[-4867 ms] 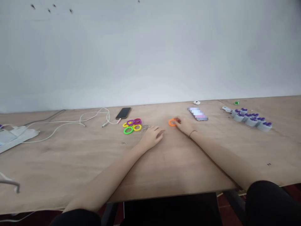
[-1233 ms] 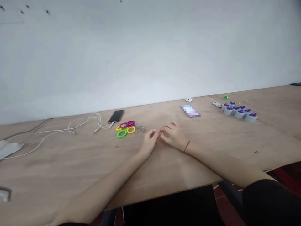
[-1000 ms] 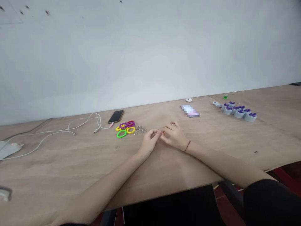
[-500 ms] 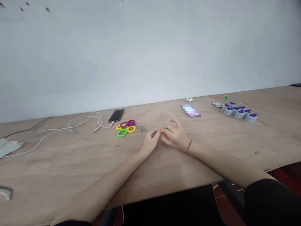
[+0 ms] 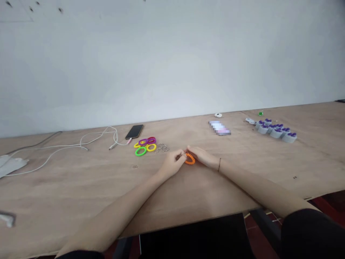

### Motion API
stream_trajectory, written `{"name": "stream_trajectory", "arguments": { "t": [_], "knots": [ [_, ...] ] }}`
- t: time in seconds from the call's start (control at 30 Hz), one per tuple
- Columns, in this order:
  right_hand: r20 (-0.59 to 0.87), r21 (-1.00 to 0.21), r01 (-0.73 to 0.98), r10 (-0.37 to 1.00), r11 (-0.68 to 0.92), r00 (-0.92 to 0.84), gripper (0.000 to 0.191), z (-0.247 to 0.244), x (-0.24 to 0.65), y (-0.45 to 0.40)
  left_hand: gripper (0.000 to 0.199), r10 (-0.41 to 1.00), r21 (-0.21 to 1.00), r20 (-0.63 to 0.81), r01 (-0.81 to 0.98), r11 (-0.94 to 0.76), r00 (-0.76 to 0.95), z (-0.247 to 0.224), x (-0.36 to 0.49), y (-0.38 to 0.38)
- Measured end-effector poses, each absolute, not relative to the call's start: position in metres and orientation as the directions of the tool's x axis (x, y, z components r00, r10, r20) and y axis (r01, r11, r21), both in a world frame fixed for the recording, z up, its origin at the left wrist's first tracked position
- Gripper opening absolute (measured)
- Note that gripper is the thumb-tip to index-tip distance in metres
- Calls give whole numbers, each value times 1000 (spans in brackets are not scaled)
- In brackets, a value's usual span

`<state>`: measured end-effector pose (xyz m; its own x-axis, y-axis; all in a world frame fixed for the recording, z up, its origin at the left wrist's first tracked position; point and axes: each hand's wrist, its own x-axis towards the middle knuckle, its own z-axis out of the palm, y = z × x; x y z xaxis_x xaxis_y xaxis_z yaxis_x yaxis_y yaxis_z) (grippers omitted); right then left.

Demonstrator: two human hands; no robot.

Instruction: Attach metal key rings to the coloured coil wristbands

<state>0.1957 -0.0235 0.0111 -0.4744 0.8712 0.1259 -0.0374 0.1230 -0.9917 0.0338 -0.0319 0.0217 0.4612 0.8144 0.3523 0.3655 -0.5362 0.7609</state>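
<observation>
The left hand [image 5: 171, 162] and the right hand [image 5: 203, 157] are close together on a plywood table [image 5: 81, 180], and between them lies an orange spiral bracelet [image 5: 190, 159]. The left fingers [image 5: 179, 155] are pressed together in a pinch at the near end of the bracelet. Something small and metal may be in this pinch, but it is too small to tell. The right fingers [image 5: 193, 151] are held together and stretch forward, and their tips are at the other side of the bracelet. I cannot tell if they really grip it.

To the left of the left fingers, and quite near them, is a small pile of metal key rings [image 5: 162, 147]. Just beyond this pile lie a yellow, a purple and a green spiral bracelet [image 5: 145, 145] in one group, and none of them is in the hands. Farther from the fingers, a black phone [image 5: 134, 131] with a white cable [image 5: 99, 138] is on the left side. A pixelated object [image 5: 219, 127] and a row of grey pieces with purple tops [image 5: 276, 131] are ahead, to the right.
</observation>
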Motion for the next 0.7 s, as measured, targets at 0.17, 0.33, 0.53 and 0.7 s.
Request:
{"name": "stream_trajectory", "arguments": {
  "t": [0.17, 0.33, 0.53, 0.7],
  "knots": [
    [125, -952, 209, 907, 224, -403, 27, 21, 201, -30, 21, 806, 679, 348, 464, -569, 480, 24, 33, -34],
    [135, -936, 243, 898, 254, -418, 23, 26, 204, -32, 18, 787, 622, 334, 507, -598, 519, 23, 29, -32],
    [197, -934, 195, 886, 300, -420, 23, 35, 201, -40, 16, 751, 593, 335, 492, -637, 569, 21, 28, -30],
    [277, -897, 215, 869, 387, -410, 19, 32, 202, -42, 20, 773, 562, 353, 541, -626, 527, 20, 30, -28]
  ]
}}
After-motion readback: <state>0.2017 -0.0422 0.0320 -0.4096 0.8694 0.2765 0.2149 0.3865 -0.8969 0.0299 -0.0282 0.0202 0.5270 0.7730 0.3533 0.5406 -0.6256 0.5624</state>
